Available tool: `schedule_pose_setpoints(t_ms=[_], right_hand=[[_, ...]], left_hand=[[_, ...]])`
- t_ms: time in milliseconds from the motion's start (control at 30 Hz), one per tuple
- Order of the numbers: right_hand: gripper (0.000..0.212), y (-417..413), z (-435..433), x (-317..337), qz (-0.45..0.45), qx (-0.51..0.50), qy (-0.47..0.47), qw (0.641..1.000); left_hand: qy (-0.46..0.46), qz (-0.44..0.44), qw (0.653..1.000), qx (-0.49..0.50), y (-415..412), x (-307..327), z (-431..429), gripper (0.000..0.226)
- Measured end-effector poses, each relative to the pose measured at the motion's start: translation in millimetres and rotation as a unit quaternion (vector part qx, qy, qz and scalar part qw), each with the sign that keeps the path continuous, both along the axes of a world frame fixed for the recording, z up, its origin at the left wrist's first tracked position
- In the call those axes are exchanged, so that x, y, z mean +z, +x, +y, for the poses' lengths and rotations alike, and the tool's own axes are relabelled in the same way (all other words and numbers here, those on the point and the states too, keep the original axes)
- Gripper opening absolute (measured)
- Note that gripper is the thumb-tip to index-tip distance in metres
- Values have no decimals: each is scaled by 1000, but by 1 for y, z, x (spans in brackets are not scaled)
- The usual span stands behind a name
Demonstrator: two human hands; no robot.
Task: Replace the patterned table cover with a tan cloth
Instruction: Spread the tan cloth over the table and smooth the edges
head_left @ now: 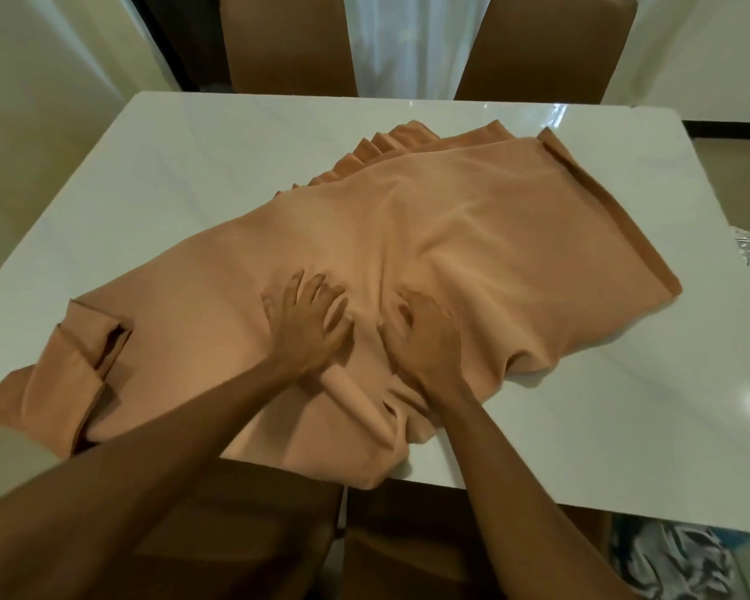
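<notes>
Lying rumpled and partly unfolded on the white table (191, 175), the tan cloth (473, 236) is draped over the table's near edge. It is pressed by the left hand (308, 322), fingers spread flat. The right hand (425, 339) is sunk into a fold, its grasp unclear. Patterned fabric (676, 560) is seen below the table's near right corner.

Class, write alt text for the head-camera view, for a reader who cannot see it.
A person's left hand and right hand press on a rumpled, partly unfolded tan cloth lying across a glossy white table. Two brown chairs stand at the far side; patterned fabric shows at lower right, below the table edge.
</notes>
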State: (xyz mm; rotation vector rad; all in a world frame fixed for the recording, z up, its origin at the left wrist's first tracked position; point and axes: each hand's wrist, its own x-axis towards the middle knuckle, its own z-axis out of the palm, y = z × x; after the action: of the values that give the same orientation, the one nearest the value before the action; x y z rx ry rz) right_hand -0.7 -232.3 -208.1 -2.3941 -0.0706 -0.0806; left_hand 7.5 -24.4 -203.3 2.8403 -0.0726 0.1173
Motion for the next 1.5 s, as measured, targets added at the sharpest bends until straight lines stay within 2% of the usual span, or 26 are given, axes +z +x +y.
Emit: schedule_pose_setpoints(t_ms=[67, 100, 200, 333, 433, 533, 700, 833, 1000, 1100, 1200, 1333, 1400, 1500], right_hand=[[66, 8, 10, 4, 13, -95, -74, 993], [72, 14, 14, 3, 49, -130, -86, 987], [85, 24, 20, -12, 133, -161, -107, 972], [90, 52, 29, -23, 126, -83, -184, 971], [90, 97, 28, -9, 127, 17, -217, 968], [90, 156, 45, 1, 132, 91, -215, 963], [85, 224, 97, 11, 176, 147, -204, 952], [82, 264, 155, 16, 148, 221, -207, 942], [59, 293, 200, 39, 159, 330, -204, 908], [69, 307, 211, 28, 147, 257, -218, 930], [59, 298, 233, 6, 88, 103, -267, 954], [55, 210, 239, -2, 8, -34, -196, 980], [61, 163, 229, -13, 25, -44, -187, 981], [73, 128, 212, -26, 79, -7, -200, 977]], left_hand=[[89, 55, 993, -60, 17, 5, 20, 62], [116, 81, 987, -79, 25, 7, 29, 70], [134, 140, 977, -91, 35, 7, 48, 78], [107, 142, 984, -31, 32, -11, 54, 74], [77, 145, 986, 34, 44, -12, 44, 75], [47, 144, 983, 101, 62, -12, 47, 74], [20, 124, 973, 194, 85, -17, 64, 72], [4, 115, 955, 274, 101, -24, 88, 72], [11, 127, 938, 321, 125, -28, 114, 74], [10, 125, 934, 334, 134, -27, 121, 75], [13, 126, 933, 337, 142, -27, 125, 74], [19, 137, 933, 332, 148, -26, 129, 76], [19, 138, 940, 312, 147, -26, 132, 78], [10, 140, 954, 266, 135, -22, 138, 80]])
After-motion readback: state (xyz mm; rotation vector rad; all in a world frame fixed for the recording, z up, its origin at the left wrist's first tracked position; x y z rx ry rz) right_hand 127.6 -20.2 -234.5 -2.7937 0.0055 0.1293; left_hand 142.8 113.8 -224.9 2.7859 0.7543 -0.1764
